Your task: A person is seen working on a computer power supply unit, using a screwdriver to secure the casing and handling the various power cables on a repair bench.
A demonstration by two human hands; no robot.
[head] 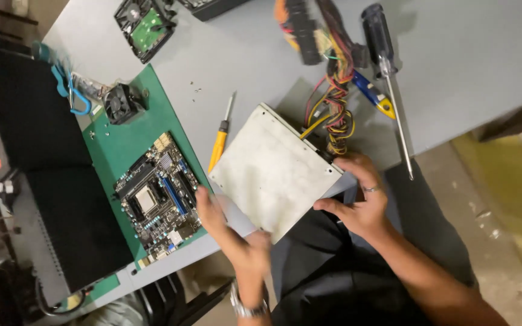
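A dusty grey metal power supply box (273,169) rests at the near edge of the grey table (454,54), with a bundle of red, yellow and black wires (333,115) coming out of its far side. My left hand (225,226) grips its near left corner. My right hand (360,199), with a ring on one finger, holds its right edge near the wires. A small yellow-handled screwdriver (220,145) lies just left of the box.
A motherboard (157,196) lies on a green mat (122,145) beside a small black fan (122,102). A black computer case (43,163) stands at left. A long black-handled screwdriver (388,72), a blue-yellow tool (373,95) and a hard drive (145,27) lie farther back.
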